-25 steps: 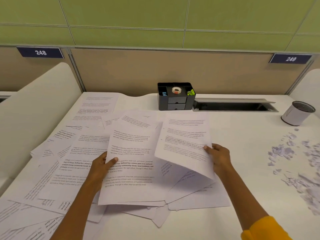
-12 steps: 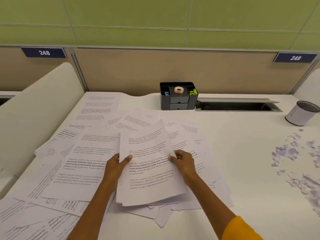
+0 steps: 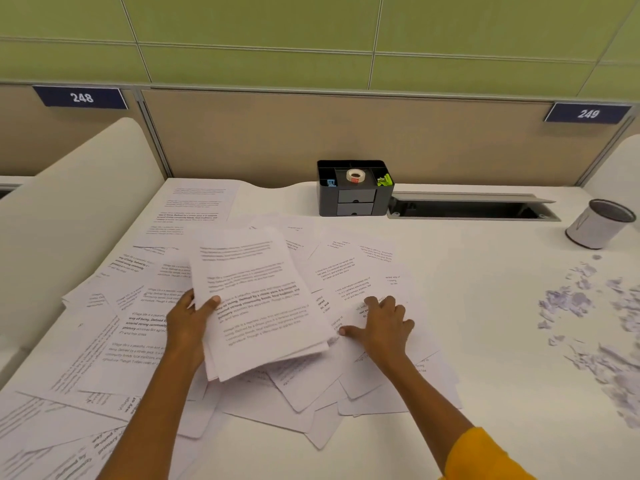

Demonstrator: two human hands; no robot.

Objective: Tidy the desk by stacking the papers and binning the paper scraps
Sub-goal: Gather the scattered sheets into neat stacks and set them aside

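Observation:
A small stack of printed sheets (image 3: pixel 263 306) is tilted up off the desk, and my left hand (image 3: pixel 188 320) grips its left edge with the thumb on top. My right hand (image 3: pixel 384 323) lies spread and flat on a loose sheet (image 3: pixel 349 282) just right of the stack. Many more printed papers (image 3: pixel 114 341) lie scattered and overlapping across the left and middle of the white desk (image 3: pixel 485 341). Torn paper scraps (image 3: pixel 595 327) are strewn at the right side. A small white bin (image 3: pixel 595 225) stands at the far right.
A black desk organiser (image 3: pixel 355 188) with a tape roll stands against the back partition. Beside it runs an open cable slot (image 3: pixel 471 209). A white side panel (image 3: pixel 69 220) borders the desk on the left.
My right hand laid its sheet onto the one in my left hand, then let go and moved right onto another loose sheet. My left hand now holds the small stack alone.

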